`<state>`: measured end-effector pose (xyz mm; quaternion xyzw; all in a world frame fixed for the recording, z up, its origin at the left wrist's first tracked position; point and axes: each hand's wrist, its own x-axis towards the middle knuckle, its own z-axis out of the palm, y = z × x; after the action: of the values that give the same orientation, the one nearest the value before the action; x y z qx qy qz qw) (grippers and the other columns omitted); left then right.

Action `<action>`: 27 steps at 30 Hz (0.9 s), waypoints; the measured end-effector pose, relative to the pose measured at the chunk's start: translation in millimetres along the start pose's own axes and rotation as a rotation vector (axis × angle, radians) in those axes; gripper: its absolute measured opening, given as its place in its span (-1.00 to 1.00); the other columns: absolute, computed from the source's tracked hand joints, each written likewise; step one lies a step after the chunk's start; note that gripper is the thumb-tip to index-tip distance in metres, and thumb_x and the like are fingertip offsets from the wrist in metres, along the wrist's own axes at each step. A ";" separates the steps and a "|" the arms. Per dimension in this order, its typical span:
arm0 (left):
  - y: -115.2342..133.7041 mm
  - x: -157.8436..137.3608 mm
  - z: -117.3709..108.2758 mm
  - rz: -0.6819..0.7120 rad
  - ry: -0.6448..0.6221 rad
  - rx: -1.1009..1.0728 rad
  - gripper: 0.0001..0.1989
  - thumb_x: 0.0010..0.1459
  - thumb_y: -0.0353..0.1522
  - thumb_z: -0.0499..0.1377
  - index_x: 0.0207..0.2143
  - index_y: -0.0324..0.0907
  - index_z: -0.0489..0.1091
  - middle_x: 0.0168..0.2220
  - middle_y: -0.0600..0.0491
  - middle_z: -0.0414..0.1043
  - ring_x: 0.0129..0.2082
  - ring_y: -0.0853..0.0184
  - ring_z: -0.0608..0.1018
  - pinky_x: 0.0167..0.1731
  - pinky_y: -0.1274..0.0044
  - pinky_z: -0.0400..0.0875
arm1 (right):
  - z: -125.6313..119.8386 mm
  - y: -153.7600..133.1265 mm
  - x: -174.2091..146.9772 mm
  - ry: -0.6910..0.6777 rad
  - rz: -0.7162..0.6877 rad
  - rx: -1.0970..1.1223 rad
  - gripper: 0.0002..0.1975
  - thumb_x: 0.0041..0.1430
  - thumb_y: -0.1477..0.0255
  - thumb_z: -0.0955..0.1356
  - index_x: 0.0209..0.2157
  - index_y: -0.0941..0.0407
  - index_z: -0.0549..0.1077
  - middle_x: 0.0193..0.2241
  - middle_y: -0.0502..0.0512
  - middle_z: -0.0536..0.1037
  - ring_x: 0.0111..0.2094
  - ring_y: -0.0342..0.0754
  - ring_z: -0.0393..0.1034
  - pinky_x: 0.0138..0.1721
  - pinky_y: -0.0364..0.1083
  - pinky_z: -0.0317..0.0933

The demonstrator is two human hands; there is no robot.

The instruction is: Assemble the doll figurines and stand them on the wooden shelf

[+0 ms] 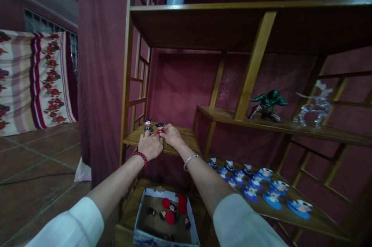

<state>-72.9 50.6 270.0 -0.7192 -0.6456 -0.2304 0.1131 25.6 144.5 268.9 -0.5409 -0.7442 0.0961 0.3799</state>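
Both my arms reach forward to a small wooden shelf [186, 138] at the left of the display rack. My right hand [172, 135] is closed on a small figurine [160, 127] with black hair and a red base, which stands upright at the shelf's front. Close beside it is my left hand [150, 145], back upward, its fingertips near the bases of the figurines; what its fingers hold, if anything, is hidden. Another figurine [148, 124], with black hair and a dark base, stands to the left, just beyond my left fingers.
Below is an open cardboard box [138, 216] holding several red and dark figurines. Rows of blue-based figurines [251, 192] fill the lower right shelf. A green creature statue [269, 104] and a clear deer figure [315, 105] stand above them. A slatted side frame [126, 84] borders the left.
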 end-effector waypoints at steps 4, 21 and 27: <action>0.7 1.0 0.4 0.004 0.008 0.026 -0.60 0.14 -0.25 -0.23 -0.25 -0.15 0.36 -0.14 -0.02 0.38 -0.10 0.15 0.24 -0.18 0.31 0.13 | -0.1 -2.3 0.5 -0.001 0.005 -0.017 -0.77 -0.18 0.44 0.41 -0.39 0.09 0.34 -0.38 0.02 0.48 -0.34 -0.14 0.36 -0.34 -0.18 0.17; -0.3 6.7 1.9 0.005 0.004 0.013 -0.62 0.13 -0.26 -0.20 -0.31 -0.15 0.37 -0.18 -0.03 0.39 -0.11 0.15 0.25 -0.20 0.30 0.12 | -0.9 -4.7 2.0 -0.003 0.018 -0.077 -0.79 -0.16 0.40 0.39 -0.42 0.09 0.33 -0.40 0.04 0.48 -0.36 -0.13 0.35 -0.35 -0.17 0.16; -1.1 8.2 3.9 -0.013 0.011 0.004 -0.63 0.12 -0.26 -0.19 -0.33 -0.14 0.38 -0.18 -0.02 0.40 -0.10 0.15 0.24 -0.19 0.30 0.11 | -1.1 -5.6 0.5 0.004 0.021 -0.081 -0.81 -0.14 0.40 0.39 -0.42 0.09 0.33 -0.41 0.04 0.47 -0.36 -0.13 0.35 -0.37 -0.18 0.16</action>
<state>-72.7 59.7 270.4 -0.7136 -0.6500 -0.2338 0.1168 22.1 142.4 272.9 -0.5637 -0.7410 0.0687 0.3584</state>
